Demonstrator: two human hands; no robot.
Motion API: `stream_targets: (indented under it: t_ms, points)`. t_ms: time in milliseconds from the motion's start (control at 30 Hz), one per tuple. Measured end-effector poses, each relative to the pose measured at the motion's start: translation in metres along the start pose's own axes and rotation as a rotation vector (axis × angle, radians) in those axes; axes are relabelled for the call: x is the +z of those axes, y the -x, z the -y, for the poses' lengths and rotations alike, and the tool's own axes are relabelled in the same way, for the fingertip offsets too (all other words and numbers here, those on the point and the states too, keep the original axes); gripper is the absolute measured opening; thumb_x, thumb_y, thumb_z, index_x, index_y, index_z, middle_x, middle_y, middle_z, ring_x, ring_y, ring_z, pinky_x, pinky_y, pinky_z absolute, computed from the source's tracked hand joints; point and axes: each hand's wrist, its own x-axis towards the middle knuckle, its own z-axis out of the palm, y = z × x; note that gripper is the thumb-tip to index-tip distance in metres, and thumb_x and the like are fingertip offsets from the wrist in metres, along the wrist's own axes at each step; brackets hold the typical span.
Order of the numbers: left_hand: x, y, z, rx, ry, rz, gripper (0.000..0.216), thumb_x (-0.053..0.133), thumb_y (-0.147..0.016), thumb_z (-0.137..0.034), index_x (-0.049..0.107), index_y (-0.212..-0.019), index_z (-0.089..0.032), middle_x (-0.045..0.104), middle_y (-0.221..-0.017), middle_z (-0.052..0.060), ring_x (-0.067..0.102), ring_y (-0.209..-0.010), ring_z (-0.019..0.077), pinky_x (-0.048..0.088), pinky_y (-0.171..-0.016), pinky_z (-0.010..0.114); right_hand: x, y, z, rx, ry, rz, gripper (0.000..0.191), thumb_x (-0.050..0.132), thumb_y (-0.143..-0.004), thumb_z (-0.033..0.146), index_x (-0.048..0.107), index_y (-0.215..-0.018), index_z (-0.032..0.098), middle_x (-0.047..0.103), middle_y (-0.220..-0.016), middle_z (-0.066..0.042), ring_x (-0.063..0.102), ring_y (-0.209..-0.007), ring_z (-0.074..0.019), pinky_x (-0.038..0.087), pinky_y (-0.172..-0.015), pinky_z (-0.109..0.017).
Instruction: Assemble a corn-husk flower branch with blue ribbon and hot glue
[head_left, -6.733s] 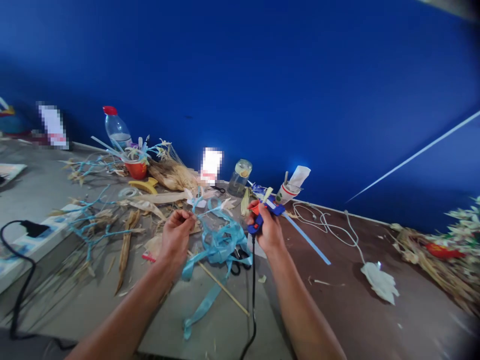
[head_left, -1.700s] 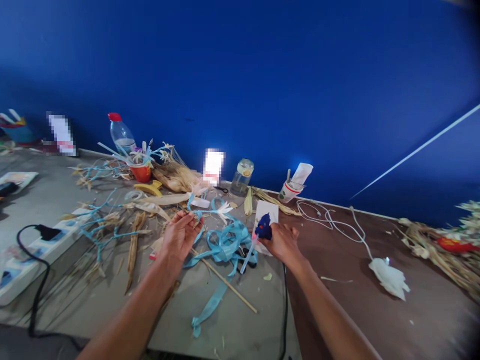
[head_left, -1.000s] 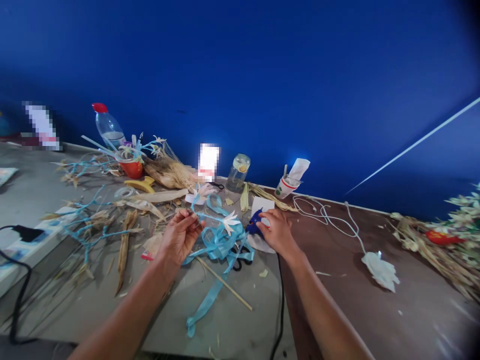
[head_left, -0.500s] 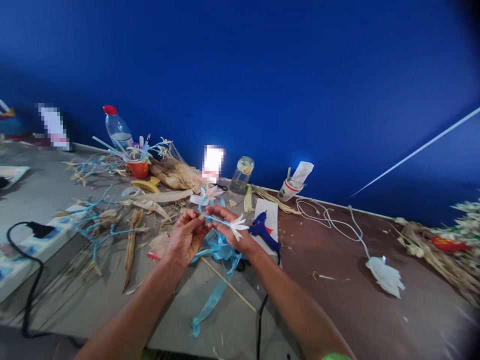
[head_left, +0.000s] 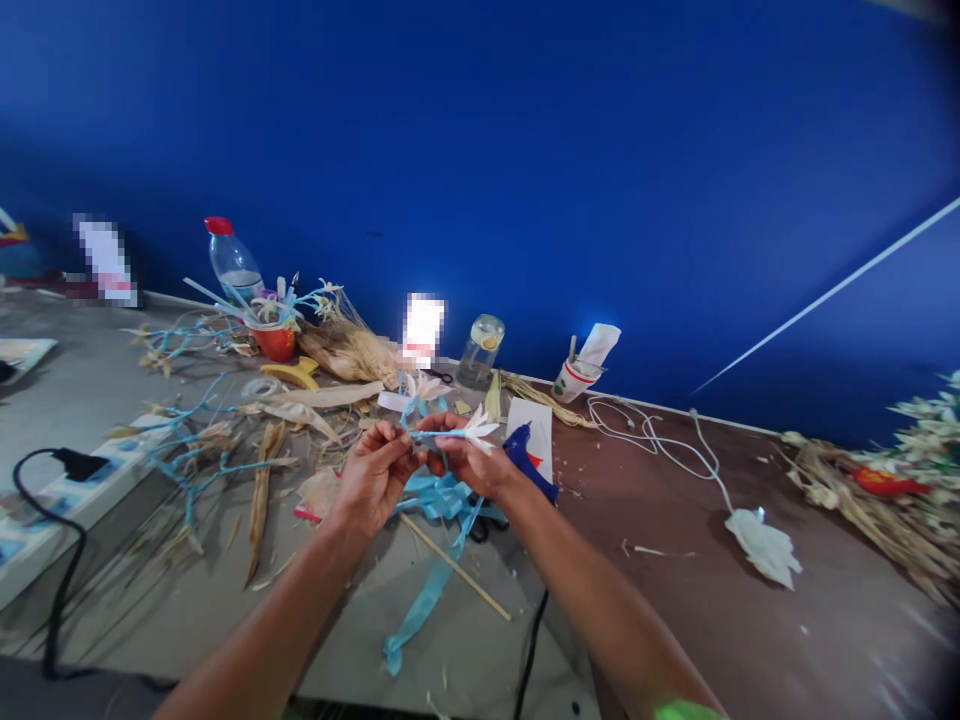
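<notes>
Between my two hands lies an artificial flower point(head_left: 480, 431) with pointed white petals on a thin stem wrapped in light blue. My left hand point(head_left: 377, 478) is closed, its thumb and forefinger pinching the stem's left end. The fingers of my right hand point(head_left: 471, 466) are closed about the stem just left of the petals, palm partly behind it. Below hangs a crumpled light-blue ribbon point(head_left: 439, 495), its tail running down the table. A pale pink flower point(head_left: 427, 386) stands just beyond my fingers. A blue glue gun point(head_left: 529, 462) lies to the right of my right hand.
Blue-wrapped branches point(head_left: 191, 470) and dried husks point(head_left: 262, 500) spread on the left, near a power strip point(head_left: 112, 480). At the back stand a bottle point(head_left: 234, 265), a red cup point(head_left: 274, 342), a glass jar point(head_left: 480, 350) and a white cup point(head_left: 576, 380). A white cable point(head_left: 660, 430) lies right.
The flower has swung from slanting down to the right to nearly level, and its petals sit slightly higher. My right hand has turned with it; both hands keep their hold.
</notes>
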Motion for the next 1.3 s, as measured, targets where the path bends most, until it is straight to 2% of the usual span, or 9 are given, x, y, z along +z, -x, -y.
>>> stream_targets:
  t_ms: [67, 133, 333, 633, 767, 867, 1000, 1100, 1300]
  points:
    - [0.002, 0.002, -0.001, -0.002, 0.002, -0.012, 0.027, 0.074, -0.058, -0.007, 0.049, -0.064, -0.015, 0.053, -0.06, -0.006, 0.056, -0.053, 0.0067, 0.053, -0.057, 0.021, 0.0, -0.001, 0.004, 0.075, -0.034, 0.015, 0.028, 0.066, -0.064, 0.04, 0.063, -0.081, 0.017, 0.06, -0.06, 0.001, 0.044, -0.044, -0.0081, 0.032, -0.042, -0.022]
    - [0.003, 0.003, -0.002, -0.007, 0.009, -0.022, 0.027, 0.074, -0.057, -0.006, 0.049, -0.063, -0.015, 0.054, -0.061, -0.006, 0.057, -0.055, 0.0068, 0.053, -0.058, 0.022, 0.002, -0.004, 0.006, 0.113, -0.015, -0.042, 0.026, 0.067, -0.066, 0.041, 0.064, -0.074, 0.016, 0.058, -0.059, 0.001, 0.043, -0.045, -0.0072, 0.032, -0.043, -0.021]
    - [0.003, 0.001, -0.003, 0.003, 0.029, -0.048, 0.028, 0.073, -0.056, -0.006, 0.047, -0.062, -0.015, 0.054, -0.06, -0.006, 0.056, -0.053, 0.0066, 0.052, -0.057, 0.022, 0.008, -0.011, 0.003, 0.16, 0.066, -0.048, 0.026, 0.075, -0.056, 0.032, 0.059, -0.07, 0.017, 0.055, -0.055, 0.004, 0.046, -0.048, -0.0073, 0.034, -0.048, -0.021]
    - [0.003, 0.002, -0.004, -0.009, -0.004, -0.02, 0.029, 0.073, -0.056, -0.007, 0.047, -0.064, -0.016, 0.053, -0.058, -0.006, 0.052, -0.048, 0.0059, 0.046, -0.049, 0.019, 0.001, 0.003, 0.001, -0.022, 0.218, 0.051, 0.038, 0.076, -0.053, 0.024, 0.054, -0.084, 0.02, 0.057, -0.075, 0.004, 0.05, -0.064, -0.0092, 0.039, -0.059, -0.022]
    - [0.003, 0.003, -0.002, 0.023, -0.047, 0.011, 0.028, 0.073, -0.058, -0.007, 0.048, -0.063, -0.016, 0.051, -0.058, -0.007, 0.048, -0.048, 0.0035, 0.044, -0.053, 0.018, 0.001, 0.004, -0.006, -0.121, 0.288, -0.072, 0.027, 0.072, -0.062, 0.032, 0.056, -0.08, 0.02, 0.053, -0.068, 0.004, 0.045, -0.06, -0.0093, 0.036, -0.057, -0.022]
    - [0.004, 0.004, -0.001, 0.059, -0.101, 0.01, 0.028, 0.074, -0.057, -0.009, 0.048, -0.063, -0.016, 0.052, -0.061, -0.006, 0.051, -0.052, 0.0047, 0.043, -0.054, 0.018, 0.004, -0.001, -0.014, -0.138, 0.155, -0.163, 0.026, 0.07, -0.064, 0.038, 0.056, -0.077, 0.019, 0.05, -0.062, 0.004, 0.043, -0.056, -0.0094, 0.035, -0.053, -0.022]
    - [0.004, 0.004, 0.001, 0.13, -0.158, 0.006, 0.027, 0.074, -0.057, -0.01, 0.048, -0.062, -0.016, 0.053, -0.064, -0.006, 0.05, -0.055, 0.005, 0.043, -0.057, 0.018, 0.01, -0.007, -0.021, -0.17, 0.037, -0.212, 0.023, 0.071, -0.059, 0.034, 0.055, -0.066, 0.017, 0.049, -0.061, 0.003, 0.04, -0.053, -0.0078, 0.033, -0.05, -0.022]
    - [0.002, 0.004, 0.003, 0.167, -0.215, 0.004, 0.025, 0.073, -0.059, -0.011, 0.049, -0.062, -0.016, 0.054, -0.065, -0.005, 0.05, -0.057, 0.0054, 0.042, -0.059, 0.019, 0.013, -0.006, -0.022, -0.183, 0.014, -0.273, 0.019, 0.068, -0.059, 0.029, 0.055, -0.069, 0.019, 0.048, -0.058, 0.004, 0.041, -0.053, -0.0084, 0.034, -0.05, -0.021]
    - [0.004, 0.007, 0.002, 0.149, -0.291, -0.013, 0.021, 0.074, -0.059, -0.013, 0.054, -0.065, -0.016, 0.056, -0.062, -0.004, 0.052, -0.057, 0.0068, 0.041, -0.057, 0.018, 0.013, 0.002, -0.019, -0.188, 0.122, -0.329, 0.018, 0.065, -0.06, 0.028, 0.054, -0.071, 0.019, 0.049, -0.057, 0.005, 0.042, -0.052, -0.0092, 0.037, -0.053, -0.023]
